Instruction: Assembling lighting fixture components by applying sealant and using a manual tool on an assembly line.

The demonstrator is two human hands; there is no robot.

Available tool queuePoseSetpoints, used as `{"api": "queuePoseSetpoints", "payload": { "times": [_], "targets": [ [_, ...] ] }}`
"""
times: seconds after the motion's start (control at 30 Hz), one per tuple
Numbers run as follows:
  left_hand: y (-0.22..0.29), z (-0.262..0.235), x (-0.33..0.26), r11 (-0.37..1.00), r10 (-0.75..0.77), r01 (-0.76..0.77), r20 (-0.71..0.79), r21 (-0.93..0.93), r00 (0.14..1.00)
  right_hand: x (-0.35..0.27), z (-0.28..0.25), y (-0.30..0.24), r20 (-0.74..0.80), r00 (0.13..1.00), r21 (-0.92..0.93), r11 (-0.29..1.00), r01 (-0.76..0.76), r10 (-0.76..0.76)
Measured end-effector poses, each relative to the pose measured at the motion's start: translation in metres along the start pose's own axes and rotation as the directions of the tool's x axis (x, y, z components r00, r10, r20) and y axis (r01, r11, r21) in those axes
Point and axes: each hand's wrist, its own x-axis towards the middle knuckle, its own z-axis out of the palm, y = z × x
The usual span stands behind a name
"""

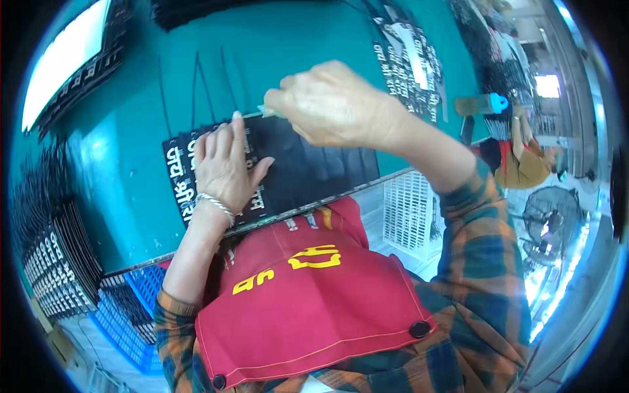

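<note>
My left hand (226, 167) lies flat, fingers stretched, on black pieces with white lettering (177, 171) near the table's front edge. Thin black cords (197, 85) run from these pieces toward the far side. To their right lies a plain black sheet (321, 171), its front edge along the table edge. Above the sheet's far edge, my right hand (334, 105) is closed in a fist, slightly blurred. A small pale bit (266, 111) shows at its fingers; its kind is hidden.
Lettered black pieces (409, 62) lie at the far right of the green table (275, 36). A stack of similar pieces (59, 262) stands at the left. A blue-capped bottle (481, 104), white crate (407, 206), blue crate (124, 327) and fan (553, 213) are around. Another person (524, 160) sits at right.
</note>
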Motion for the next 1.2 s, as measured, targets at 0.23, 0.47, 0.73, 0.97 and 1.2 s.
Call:
{"api": "queuePoseSetpoints", "payload": {
  "times": [0.23, 0.47, 0.73, 0.97, 1.2],
  "targets": [
    [-0.001, -0.006, 0.001, 0.996, 0.079, -0.077, -0.059, 0.035, 0.995, -0.067, 0.086, 0.081, 0.057, 0.885, 0.294, 0.839, -0.458, 0.463],
    [-0.014, -0.002, -0.011, 0.988, 0.074, -0.072, -0.007, 0.138, 0.997, -0.094, 0.097, 0.190, -0.107, 0.513, 0.307, 0.519, -0.798, 0.852],
    [-0.009, 0.000, -0.010, 0.992, 0.009, -0.011, 0.019, 0.123, 1.000, -0.069, 0.117, 0.234, -0.199, 0.397, 0.397, 0.445, -0.803, 0.896],
    [-0.010, -0.001, -0.013, 0.994, 0.011, -0.011, -0.004, 0.106, 1.000, -0.084, 0.111, 0.223, 0.126, 0.457, 0.773, 0.202, -0.602, 0.880],
    [-0.010, 0.001, -0.006, 1.000, 0.024, -0.024, -0.129, 0.006, 0.991, -0.085, 0.117, 0.223, 0.073, 0.535, 0.685, 0.347, -0.640, 0.842]
  ]
}}
